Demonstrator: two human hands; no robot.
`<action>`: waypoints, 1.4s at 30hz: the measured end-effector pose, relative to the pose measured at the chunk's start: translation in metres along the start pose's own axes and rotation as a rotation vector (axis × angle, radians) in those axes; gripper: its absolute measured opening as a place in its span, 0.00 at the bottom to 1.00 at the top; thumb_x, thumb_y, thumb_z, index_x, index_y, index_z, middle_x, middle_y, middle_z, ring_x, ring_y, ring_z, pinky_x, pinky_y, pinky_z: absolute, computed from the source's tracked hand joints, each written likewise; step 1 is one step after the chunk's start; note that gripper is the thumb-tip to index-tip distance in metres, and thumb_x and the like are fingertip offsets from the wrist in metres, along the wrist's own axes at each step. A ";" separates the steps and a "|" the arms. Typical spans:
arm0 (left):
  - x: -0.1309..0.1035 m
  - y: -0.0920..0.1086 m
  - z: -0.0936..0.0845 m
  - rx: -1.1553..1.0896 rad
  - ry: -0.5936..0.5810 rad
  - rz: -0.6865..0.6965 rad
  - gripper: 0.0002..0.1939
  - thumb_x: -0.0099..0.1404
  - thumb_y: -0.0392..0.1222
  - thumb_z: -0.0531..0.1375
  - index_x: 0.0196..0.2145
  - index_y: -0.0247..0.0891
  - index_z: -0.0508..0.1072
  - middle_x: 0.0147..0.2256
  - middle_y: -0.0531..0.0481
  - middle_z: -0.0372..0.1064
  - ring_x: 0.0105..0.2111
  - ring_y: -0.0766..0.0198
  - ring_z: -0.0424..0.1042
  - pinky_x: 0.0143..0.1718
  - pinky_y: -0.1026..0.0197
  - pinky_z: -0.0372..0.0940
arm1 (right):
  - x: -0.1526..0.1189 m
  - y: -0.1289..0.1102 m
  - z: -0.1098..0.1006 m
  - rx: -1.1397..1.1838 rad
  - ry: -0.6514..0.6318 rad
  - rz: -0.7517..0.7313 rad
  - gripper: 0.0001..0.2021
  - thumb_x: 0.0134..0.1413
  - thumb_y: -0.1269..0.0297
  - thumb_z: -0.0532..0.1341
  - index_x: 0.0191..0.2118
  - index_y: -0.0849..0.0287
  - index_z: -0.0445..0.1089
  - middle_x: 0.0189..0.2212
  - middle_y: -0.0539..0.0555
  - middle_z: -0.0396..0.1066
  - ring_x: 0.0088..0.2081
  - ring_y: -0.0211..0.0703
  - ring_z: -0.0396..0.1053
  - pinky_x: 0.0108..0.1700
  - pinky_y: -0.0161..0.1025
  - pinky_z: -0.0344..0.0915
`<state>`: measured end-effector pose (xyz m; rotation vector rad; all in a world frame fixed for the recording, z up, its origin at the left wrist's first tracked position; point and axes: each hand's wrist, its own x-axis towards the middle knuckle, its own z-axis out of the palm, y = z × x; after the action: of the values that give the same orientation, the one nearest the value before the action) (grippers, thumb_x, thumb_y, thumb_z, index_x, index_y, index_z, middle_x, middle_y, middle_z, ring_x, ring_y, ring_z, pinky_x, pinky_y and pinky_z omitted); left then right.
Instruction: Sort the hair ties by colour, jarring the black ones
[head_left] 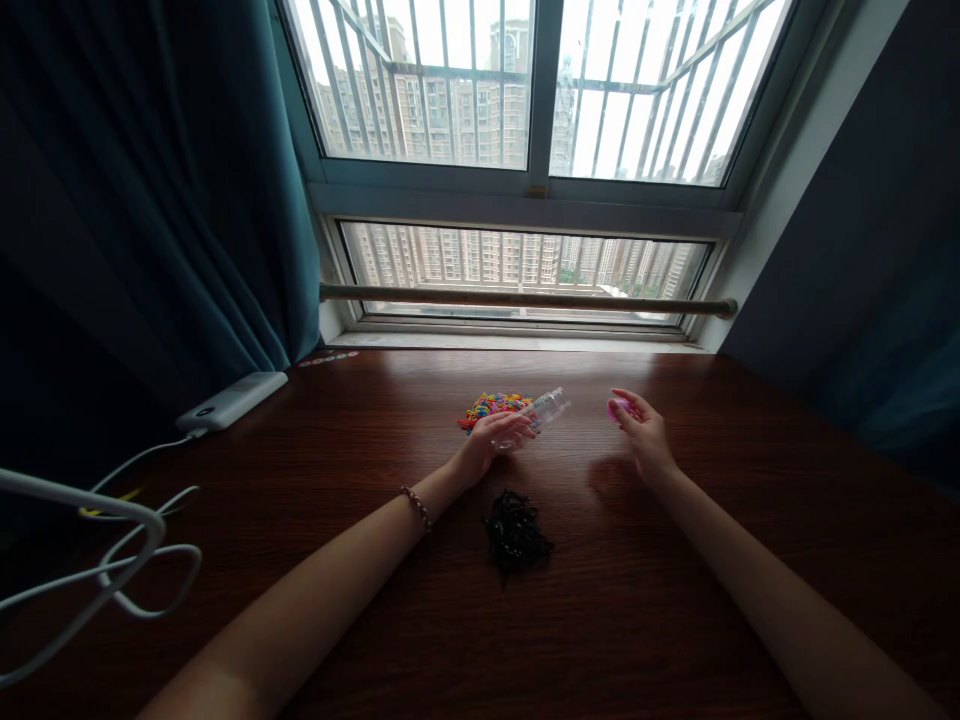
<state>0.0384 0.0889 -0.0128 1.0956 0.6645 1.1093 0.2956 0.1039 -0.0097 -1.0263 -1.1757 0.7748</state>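
My left hand (496,440) is closed around a clear plastic bottle (552,405), which lies tilted with its open end pointing up and to the right. Just behind that hand is a pile of small multicoloured bands (495,405). My right hand (639,425), to the right of the bottle and apart from it, pinches a small pink cap (619,410). A heap of black bands (516,532) lies on the brown wooden table (600,600), nearer to me, between my forearms.
A white power bank (234,401) with a cable sits at the left edge. White cables (142,530) loop at the lower left. Small round items (328,358) lie by the blue curtain (247,200). A metal rail (525,297) crosses the window behind the table.
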 end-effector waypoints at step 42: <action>0.005 -0.013 -0.009 0.332 0.112 0.211 0.22 0.45 0.36 0.65 0.40 0.35 0.68 0.34 0.48 0.69 0.36 0.62 0.68 0.38 0.61 0.62 | 0.006 0.039 -0.009 -0.426 -0.095 0.025 0.18 0.41 0.58 0.63 0.41 0.58 0.71 0.29 0.54 0.75 0.33 0.49 0.71 0.38 0.45 0.67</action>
<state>0.0375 0.0963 -0.0280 1.4188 0.8579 1.2772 0.3069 0.1216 -0.0445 -1.3665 -1.4501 0.6085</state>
